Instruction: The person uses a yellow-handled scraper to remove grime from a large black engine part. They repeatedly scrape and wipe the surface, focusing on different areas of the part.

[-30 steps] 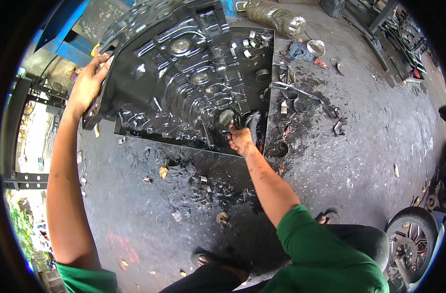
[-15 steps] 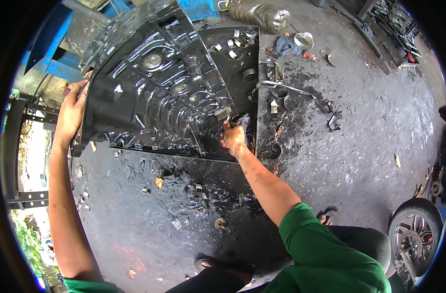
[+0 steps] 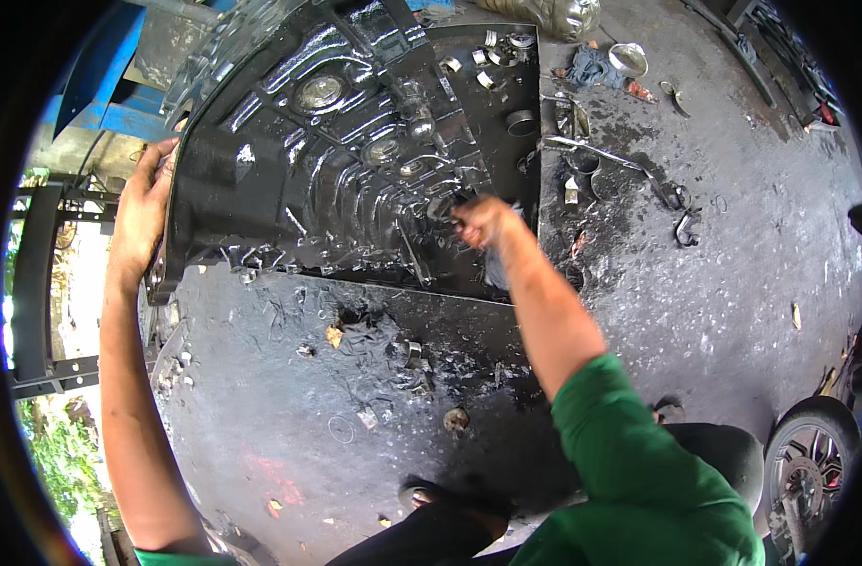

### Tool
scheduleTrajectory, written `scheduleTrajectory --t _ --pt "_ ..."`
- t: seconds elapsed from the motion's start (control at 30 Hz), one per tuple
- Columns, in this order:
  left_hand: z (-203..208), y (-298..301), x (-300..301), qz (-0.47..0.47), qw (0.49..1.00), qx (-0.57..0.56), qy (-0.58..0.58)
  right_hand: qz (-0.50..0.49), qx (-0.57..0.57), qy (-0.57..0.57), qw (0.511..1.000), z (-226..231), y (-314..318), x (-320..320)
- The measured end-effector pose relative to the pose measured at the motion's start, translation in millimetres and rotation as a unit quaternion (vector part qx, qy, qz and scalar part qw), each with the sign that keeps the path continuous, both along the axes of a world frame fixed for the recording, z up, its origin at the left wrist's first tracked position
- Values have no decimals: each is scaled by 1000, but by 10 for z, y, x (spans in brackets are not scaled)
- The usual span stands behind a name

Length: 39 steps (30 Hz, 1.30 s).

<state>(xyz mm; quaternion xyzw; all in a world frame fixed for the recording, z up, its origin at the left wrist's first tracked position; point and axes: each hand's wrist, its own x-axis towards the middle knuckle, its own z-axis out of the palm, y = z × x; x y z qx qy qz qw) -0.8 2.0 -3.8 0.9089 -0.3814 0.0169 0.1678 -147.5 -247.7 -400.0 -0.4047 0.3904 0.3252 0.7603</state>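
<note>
One large black ribbed casting [image 3: 303, 174], wet and glossy, sits over the left and middle of a flat black tray [image 3: 503, 156] on the floor. The left hand [image 3: 144, 203] is clamped on the casting's left edge, its fingers curled over the rim. The right hand [image 3: 487, 223], blurred, is wrapped around a small tool [image 3: 440, 208] at the casting's near right part; the tool's kind is too smeared to tell. Just beside that hand, a grey cloth [image 3: 496, 272] lies on the tray. Several curved metal pieces [image 3: 485, 79] lie in the tray's far right corner. Right of the tray, a long thin metal bar [image 3: 605, 157] rests on the stained floor; beyond it are a blue-grey rag [image 3: 593, 69] and a round metal ring [image 3: 629, 60]. On the near side lie a crumpled dark cloth [image 3: 372, 330] and a rusty disc [image 3: 456, 420]. A wheel [image 3: 806, 472] stands at the near right, and blue metalwork [image 3: 100, 80] fills the far left.
</note>
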Motion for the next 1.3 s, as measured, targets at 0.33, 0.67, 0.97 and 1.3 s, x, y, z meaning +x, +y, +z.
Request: scheduleTrajectory --t 0.33,0.67,0.97,1.3 --pt "0 -5 1 25 999 13 -19 -203 -518 -108 824 -379 740 -289" --pt "4 -33 6 43 999 16 11 70 -530 -200 821 82 741 -448" --pt "-10 -43 11 39 998 40 -43 328 -672 -253 614 268 915 -684" --pt "-70 66 260 -20 996 23 -88 -21 -533 -239 811 325 1224 -671"
